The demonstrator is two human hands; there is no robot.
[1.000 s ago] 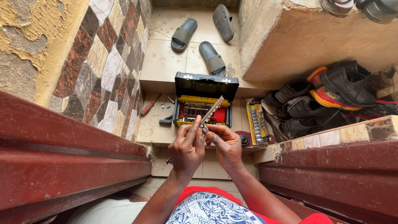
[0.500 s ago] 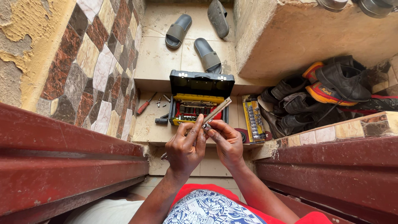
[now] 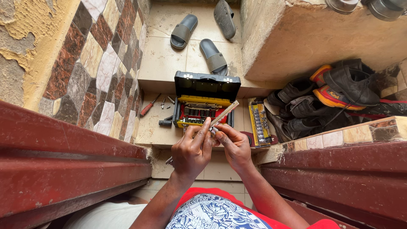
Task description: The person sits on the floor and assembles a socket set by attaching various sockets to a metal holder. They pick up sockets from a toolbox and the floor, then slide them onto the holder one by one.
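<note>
My left hand (image 3: 191,150) and my right hand (image 3: 233,144) meet over a tiled step, both gripping a long thin metal bar (image 3: 224,113) that slants up to the right. The left hand's fingers close around its lower part; a dark tip pokes out below the palm. The right hand's fingertips pinch the bar near its middle. Just beyond the hands lies an open black and yellow tool case (image 3: 205,101) with rows of sockets on a red inlay.
A red-handled screwdriver (image 3: 149,105) and small bits lie left of the case. A yellow socket rail (image 3: 259,123) rests to its right. Dark shoes (image 3: 326,93) pile at right. Grey slippers (image 3: 199,32) lie beyond. Red metal frames (image 3: 63,161) flank both sides.
The hands have stayed together on the bar, turning it slightly. The view has shifted a little; nothing was picked up or put down.
</note>
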